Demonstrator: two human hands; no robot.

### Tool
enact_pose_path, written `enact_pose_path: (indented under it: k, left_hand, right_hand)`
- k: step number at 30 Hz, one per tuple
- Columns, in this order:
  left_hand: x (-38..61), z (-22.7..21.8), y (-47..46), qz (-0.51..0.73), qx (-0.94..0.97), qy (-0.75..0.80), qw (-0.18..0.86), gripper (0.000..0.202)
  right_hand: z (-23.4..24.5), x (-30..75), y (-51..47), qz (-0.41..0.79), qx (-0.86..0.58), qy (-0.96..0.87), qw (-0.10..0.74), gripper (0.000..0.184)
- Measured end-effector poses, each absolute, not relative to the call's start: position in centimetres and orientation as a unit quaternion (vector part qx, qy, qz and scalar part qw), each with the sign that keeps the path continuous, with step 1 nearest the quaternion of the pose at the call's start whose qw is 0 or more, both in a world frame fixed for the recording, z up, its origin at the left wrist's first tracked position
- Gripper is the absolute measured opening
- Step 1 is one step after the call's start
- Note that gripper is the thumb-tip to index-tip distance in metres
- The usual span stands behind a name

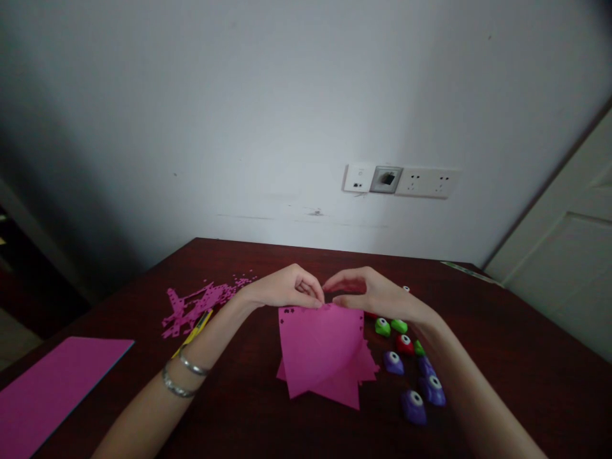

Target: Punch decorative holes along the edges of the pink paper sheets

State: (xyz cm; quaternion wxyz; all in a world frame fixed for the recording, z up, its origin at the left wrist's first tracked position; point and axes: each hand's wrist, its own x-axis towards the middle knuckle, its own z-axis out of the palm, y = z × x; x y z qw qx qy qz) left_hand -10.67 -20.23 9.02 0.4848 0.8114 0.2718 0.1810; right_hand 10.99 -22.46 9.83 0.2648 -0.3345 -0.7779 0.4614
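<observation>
My left hand (291, 287) is closed in a pinch on the top edge of a pink paper sheet (321, 347). The fingers of my right hand (375, 293) are apart, with thumb and fingertips close to that same edge; whether they touch it I cannot tell. Small punched shapes show in the sheet's upper corners. More pink paper (335, 387) lies under it at an angle. By my right forearm are several small craft punches with white, black-centred knobs: green (382, 327), red (404, 345) and purple (414, 407).
Pink paper scraps and tiny cut-outs (201, 306) lie to the left, beside a yellow cutter-like tool (194, 331). A pink stack of paper (57, 382) is at the near left of the dark table (229, 408). The wall with sockets (425, 183) stands behind.
</observation>
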Motion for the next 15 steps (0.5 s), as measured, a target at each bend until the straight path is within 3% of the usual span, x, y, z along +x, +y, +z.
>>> enact_pose_path:
  k: [3, 9, 15]
  left_hand:
    - [-10.7, 9.6, -20.7, 0.192, 0.845, 0.283, 0.410, 0.014]
    - [-9.8, 9.9, -21.6, 0.256, 0.899, 0.282, 0.216, 0.016]
    - [-9.3, 9.3, -21.4, 0.305, 0.899, 0.264, 0.169, 0.015]
  right_hand:
    - [9.9, 11.0, -22.6, 0.447, -0.353, -0.793, 0.218, 0.015]
    - [9.8, 11.0, -22.6, 0.459, -0.367, -0.770, 0.249, 0.013]
    - [9.6, 11.2, -22.4, 0.440, -0.388, -0.770, 0.252, 0.013]
